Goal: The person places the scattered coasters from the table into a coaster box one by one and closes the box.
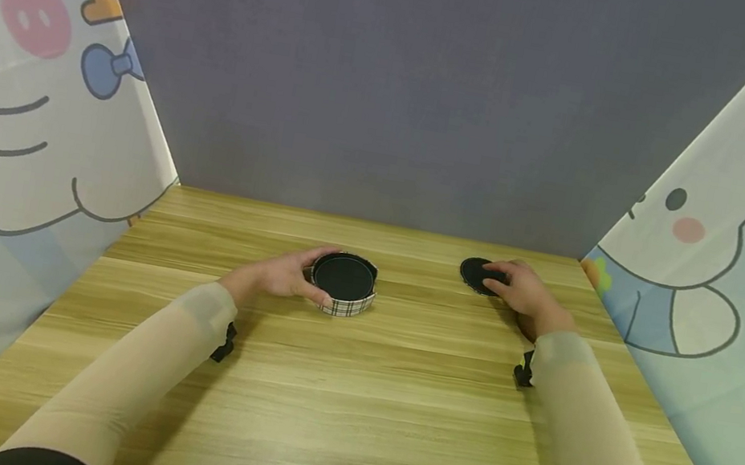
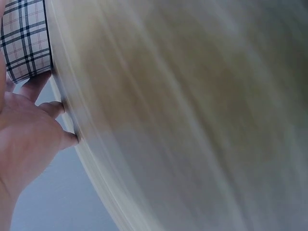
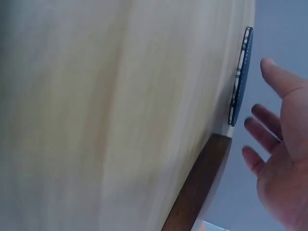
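A round coaster holder (image 1: 347, 308) with a plaid side stands on the table, a black disc-like coaster (image 1: 342, 276) filling its top. My left hand (image 1: 281, 273) holds it from the left, thumb along the front and fingers round the back; its plaid wall (image 2: 26, 38) also fills the upper left corner of the left wrist view. To the right, a single black round coaster (image 1: 473, 274) lies flat. Over its right part is my right hand (image 1: 523, 287). In the right wrist view the fingers (image 3: 262, 134) are loosely spread, with a gap between them and the coaster (image 3: 241, 77).
Under my right wrist lies a dark brown wooden piece (image 3: 199, 185), mostly hidden in the head view. The wood-grain table (image 1: 343, 415) ends at a grey back wall (image 1: 395, 90). Cartoon-printed cloths (image 1: 740, 266) border both sides.
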Available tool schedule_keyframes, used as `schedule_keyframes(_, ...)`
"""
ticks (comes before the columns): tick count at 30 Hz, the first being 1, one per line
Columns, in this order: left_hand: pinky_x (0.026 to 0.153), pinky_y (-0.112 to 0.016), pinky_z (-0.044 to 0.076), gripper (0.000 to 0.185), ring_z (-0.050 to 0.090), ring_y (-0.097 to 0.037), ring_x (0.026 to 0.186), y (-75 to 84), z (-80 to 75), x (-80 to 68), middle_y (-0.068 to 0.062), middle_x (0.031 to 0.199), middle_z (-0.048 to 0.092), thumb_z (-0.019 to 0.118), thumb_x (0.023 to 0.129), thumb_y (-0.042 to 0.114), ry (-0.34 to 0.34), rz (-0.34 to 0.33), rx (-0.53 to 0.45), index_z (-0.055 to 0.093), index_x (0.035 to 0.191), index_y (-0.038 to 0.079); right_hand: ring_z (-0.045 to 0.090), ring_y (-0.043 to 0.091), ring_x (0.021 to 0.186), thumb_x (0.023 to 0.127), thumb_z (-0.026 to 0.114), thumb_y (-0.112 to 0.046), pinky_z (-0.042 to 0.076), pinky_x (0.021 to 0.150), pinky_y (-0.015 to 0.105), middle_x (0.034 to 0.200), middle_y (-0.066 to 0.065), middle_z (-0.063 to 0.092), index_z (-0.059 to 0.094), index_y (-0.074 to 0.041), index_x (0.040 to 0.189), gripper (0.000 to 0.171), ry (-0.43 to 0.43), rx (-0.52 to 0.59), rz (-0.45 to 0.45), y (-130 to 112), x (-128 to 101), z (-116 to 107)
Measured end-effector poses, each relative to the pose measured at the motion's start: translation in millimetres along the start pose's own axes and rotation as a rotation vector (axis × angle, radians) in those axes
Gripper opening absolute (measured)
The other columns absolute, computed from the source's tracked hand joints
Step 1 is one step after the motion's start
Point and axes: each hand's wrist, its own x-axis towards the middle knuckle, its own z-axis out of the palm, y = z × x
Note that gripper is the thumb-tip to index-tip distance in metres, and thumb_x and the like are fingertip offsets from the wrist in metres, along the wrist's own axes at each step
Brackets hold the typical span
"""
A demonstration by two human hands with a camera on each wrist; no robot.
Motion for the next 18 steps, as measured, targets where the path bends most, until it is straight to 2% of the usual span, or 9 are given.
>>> schedule_keyframes(3, 0.130, -0.064, 0.029, 0.116, 0.040, -0.043, 0.159, 0.6, -0.1, 0.0, -0.022, 0.176, 0.034, 0.093, 0.092, 0.033, -0.005, -0.007, -0.008, 0.017, 0.178, 0.022, 0.028, 0.063, 0.155, 0.117, 0.054, -0.034, 0.014, 0.121, 0.087, 0.171, 0.035, 0.032, 0.050, -0.011, 0.165, 0.053, -0.036, -0.060, 0.042, -1, 6, 1)
schedule_keyframes(5, 0.130, -0.063, 0.029, 0.116, 0.040, -0.043, 0.159, 1.6, 0.3, 0.2, -0.022, 0.175, 0.034, 0.093, 0.092, 0.031, -0.009, -0.010, -0.020, 0.017, 0.178, 0.022, 0.021, 0.065, 0.158, 0.119, 0.051, -0.034, 0.009, 0.120, 0.089, 0.175, 0.034, 0.027, 0.045, -0.014, 0.168, 0.054, -0.069, -0.095, 0.074, -1, 9, 1)
schedule_keyframes(11, 0.131, -0.062, 0.030, 0.116, 0.041, -0.043, 0.159, 2.3, 1.0, 1.5, -0.021, 0.174, 0.036, 0.094, 0.091, 0.029, -0.013, -0.015, -0.034, 0.018, 0.178, 0.021, 0.021, 0.065, 0.159, 0.120, 0.046, -0.033, 0.011, 0.120, 0.088, 0.177, 0.034, 0.021, 0.037, -0.016, 0.172, 0.056, -0.137, -0.143, 0.118, -5, 16, 2)
schedule_keyframes(18, 0.130, -0.063, 0.030, 0.116, 0.040, -0.045, 0.159, 2.3, -1.0, 1.5, -0.023, 0.175, 0.035, 0.093, 0.092, 0.027, -0.020, -0.022, -0.053, 0.016, 0.178, 0.021, 0.025, 0.060, 0.160, 0.119, 0.049, -0.032, 0.009, 0.121, 0.088, 0.176, 0.031, 0.028, 0.043, -0.020, 0.171, 0.053, -0.140, -0.129, 0.132, -14, 15, 5)
